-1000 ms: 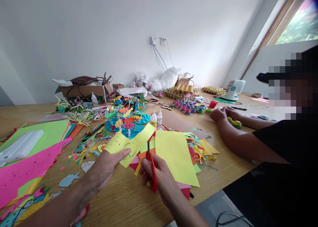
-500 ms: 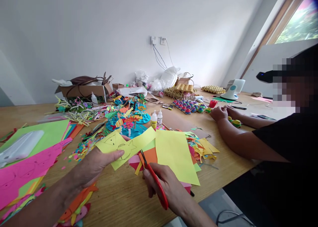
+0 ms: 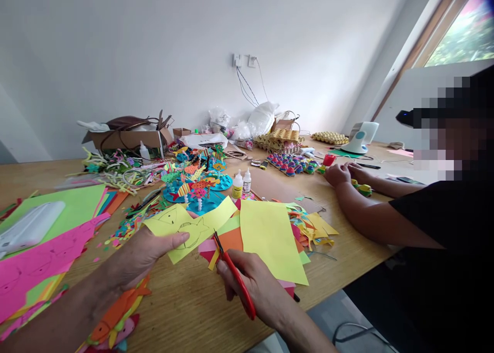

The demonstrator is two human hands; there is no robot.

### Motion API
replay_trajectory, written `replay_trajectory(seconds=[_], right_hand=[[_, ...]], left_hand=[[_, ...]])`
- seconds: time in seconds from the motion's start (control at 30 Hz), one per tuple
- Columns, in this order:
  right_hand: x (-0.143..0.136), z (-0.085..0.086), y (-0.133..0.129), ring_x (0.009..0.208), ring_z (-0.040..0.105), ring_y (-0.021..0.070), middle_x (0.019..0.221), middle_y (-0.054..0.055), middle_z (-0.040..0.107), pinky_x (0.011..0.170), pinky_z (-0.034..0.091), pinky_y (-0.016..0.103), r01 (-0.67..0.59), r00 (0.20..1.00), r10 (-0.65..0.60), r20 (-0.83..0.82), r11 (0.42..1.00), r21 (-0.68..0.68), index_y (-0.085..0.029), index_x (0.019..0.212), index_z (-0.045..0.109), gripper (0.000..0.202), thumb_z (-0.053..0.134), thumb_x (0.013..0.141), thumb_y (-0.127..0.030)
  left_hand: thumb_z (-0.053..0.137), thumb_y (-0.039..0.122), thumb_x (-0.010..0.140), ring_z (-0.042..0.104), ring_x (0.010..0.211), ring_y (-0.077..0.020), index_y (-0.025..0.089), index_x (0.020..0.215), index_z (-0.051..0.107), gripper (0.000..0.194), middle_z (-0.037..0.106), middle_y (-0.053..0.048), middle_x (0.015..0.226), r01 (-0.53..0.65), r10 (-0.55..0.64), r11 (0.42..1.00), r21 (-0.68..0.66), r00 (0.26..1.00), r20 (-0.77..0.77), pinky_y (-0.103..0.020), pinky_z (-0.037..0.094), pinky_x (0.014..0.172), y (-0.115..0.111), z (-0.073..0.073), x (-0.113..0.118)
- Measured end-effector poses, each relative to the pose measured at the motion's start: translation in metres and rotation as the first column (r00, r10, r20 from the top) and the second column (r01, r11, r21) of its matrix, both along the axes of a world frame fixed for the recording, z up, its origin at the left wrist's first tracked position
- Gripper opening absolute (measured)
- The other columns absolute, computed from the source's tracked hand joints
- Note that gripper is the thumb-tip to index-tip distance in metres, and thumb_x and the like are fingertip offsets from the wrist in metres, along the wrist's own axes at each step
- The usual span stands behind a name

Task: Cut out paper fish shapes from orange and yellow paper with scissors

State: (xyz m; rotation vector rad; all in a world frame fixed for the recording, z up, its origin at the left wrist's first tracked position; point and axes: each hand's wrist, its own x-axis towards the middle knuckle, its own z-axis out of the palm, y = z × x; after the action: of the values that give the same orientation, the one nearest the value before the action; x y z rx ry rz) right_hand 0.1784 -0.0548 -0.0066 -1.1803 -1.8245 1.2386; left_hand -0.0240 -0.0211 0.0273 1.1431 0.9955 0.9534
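Right hand [image 3: 252, 280] curled round red scissors [image 3: 239, 282], near-left of the plain yellow sheet [image 3: 272, 240]; blades [image 3: 219, 243] too small to tell if parted. Left hand [image 3: 144, 252] pinches the drawn-on yellow paper [image 3: 212, 215], left of that sheet. Risk: one-end grip may let the paper flex, pulling a cut off line; thumb [image 3: 178, 240] sits by the outline, so blades could nick it.

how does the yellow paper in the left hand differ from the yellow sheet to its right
The held paper carries drawn fish outlines; the sheet looks blank. The held paper is in the left hand's grip, while the sheet lies partly over orange paper. Both are yellow.
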Motion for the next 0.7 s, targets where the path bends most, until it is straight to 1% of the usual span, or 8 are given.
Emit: replay_trajectory(seconds=[0.07, 0.13, 0.23, 0.3, 0.43, 0.53, 0.63, 0.7], right_hand=[[-0.001, -0.001, 0.002, 0.049, 0.044, 0.0096, 0.054, -0.003, 0.049, 0.047, 0.032, 0.019, 0.001, 1.000, -0.002, 0.014, 1.000, 0.014, -0.017, 0.061, 0.048, 0.040, 0.040, 0.090, -0.043], [-0.001, -0.002, 0.003, 0.049, 0.043, 0.0096, 0.054, -0.003, 0.049, 0.047, 0.031, 0.020, 0.008, 1.000, -0.008, 0.027, 1.000, 0.024, -0.017, 0.062, 0.049, 0.040, 0.040, 0.090, -0.044], [-0.001, -0.004, 0.004, 0.049, 0.042, 0.0097, 0.053, -0.003, 0.048, 0.047, 0.030, 0.020, 0.019, 1.000, -0.019, 0.024, 0.999, 0.026, -0.016, 0.066, 0.052, 0.040, 0.040, 0.090, -0.046], [-0.001, -0.007, 0.004, 0.048, 0.042, 0.0096, 0.053, -0.003, 0.046, 0.046, 0.030, 0.020, 0.020, 1.000, -0.020, -0.006, 1.000, 0.009, -0.016, 0.067, 0.053, 0.038, 0.041, 0.090, -0.045], [-0.002, -0.013, 0.005, 0.045, 0.039, 0.0084, 0.052, -0.005, 0.039, 0.042, 0.028, 0.019, 0.019, 0.995, -0.026, -0.098, 0.998, -0.064, -0.017, 0.066, 0.049, 0.036, 0.043, 0.088, -0.045], [-0.002, -0.017, 0.004, 0.042, 0.035, 0.0073, 0.049, -0.006, 0.036, 0.040, 0.024, 0.019, 0.031, 0.995, -0.038, -0.090, 0.997, -0.073, -0.018, 0.061, 0.043, 0.038, 0.047, 0.086, -0.047], [-0.002, -0.018, 0.003, 0.040, 0.034, 0.0066, 0.047, -0.007, 0.035, 0.039, 0.023, 0.019, 0.045, 0.994, -0.052, -0.093, 0.996, -0.077, -0.018, 0.060, 0.041, 0.039, 0.048, 0.086, -0.046], [-0.003, -0.019, 0.002, 0.040, 0.037, 0.0069, 0.047, -0.007, 0.037, 0.039, 0.024, 0.018, 0.034, 0.991, -0.046, -0.129, 0.995, -0.092, -0.018, 0.062, 0.044, 0.038, 0.047, 0.086, -0.047]], left_hand=[[0.068, 0.025, 0.073, 0.060, 0.108, -0.0297, 0.023, 0.120, 0.059, 0.048, 0.070, -0.005, 0.113, 0.024, -0.024, 1.000, 0.007, 1.000, -0.009, -0.039, 0.047, 0.093, -0.002, -0.001, 0.001], [0.067, 0.026, 0.074, 0.059, 0.110, -0.0298, 0.023, 0.120, 0.059, 0.047, 0.071, -0.005, 0.111, 0.051, -0.051, 0.999, -0.001, 0.999, -0.010, -0.039, 0.049, 0.090, -0.003, -0.001, 0.002], [0.067, 0.027, 0.074, 0.061, 0.107, -0.0290, 0.023, 0.119, 0.060, 0.046, 0.071, -0.005, 0.110, 0.064, -0.065, 0.998, -0.014, 0.998, -0.020, -0.037, 0.050, 0.087, -0.003, -0.003, 0.004], [0.067, 0.027, 0.073, 0.062, 0.104, -0.0286, 0.023, 0.117, 0.061, 0.045, 0.072, -0.005, 0.109, 0.056, -0.056, 0.998, -0.001, 0.998, -0.033, -0.036, 0.050, 0.086, -0.003, -0.004, 0.005], [0.068, 0.026, 0.072, 0.063, 0.102, -0.0285, 0.022, 0.117, 0.061, 0.045, 0.071, -0.005, 0.110, 0.059, -0.058, 0.998, 0.004, 0.998, -0.030, -0.037, 0.050, 0.086, -0.002, -0.005, 0.004], [0.067, 0.026, 0.072, 0.064, 0.101, -0.0286, 0.022, 0.117, 0.061, 0.045, 0.072, -0.005, 0.109, 0.057, -0.057, 0.998, -0.018, 0.998, -0.025, -0.037, 0.051, 0.085, -0.001, -0.006, 0.002], [0.067, 0.025, 0.073, 0.064, 0.101, -0.0284, 0.023, 0.117, 0.061, 0.044, 0.072, -0.005, 0.108, 0.057, -0.058, 0.998, -0.038, 0.998, -0.026, -0.037, 0.051, 0.085, -0.001, -0.006, 0.001], [0.067, 0.024, 0.073, 0.064, 0.101, -0.0277, 0.023, 0.116, 0.062, 0.043, 0.072, -0.004, 0.108, 0.057, -0.058, 0.998, -0.039, 0.998, -0.024, -0.036, 0.050, 0.085, -0.002, -0.005, 0.002]])
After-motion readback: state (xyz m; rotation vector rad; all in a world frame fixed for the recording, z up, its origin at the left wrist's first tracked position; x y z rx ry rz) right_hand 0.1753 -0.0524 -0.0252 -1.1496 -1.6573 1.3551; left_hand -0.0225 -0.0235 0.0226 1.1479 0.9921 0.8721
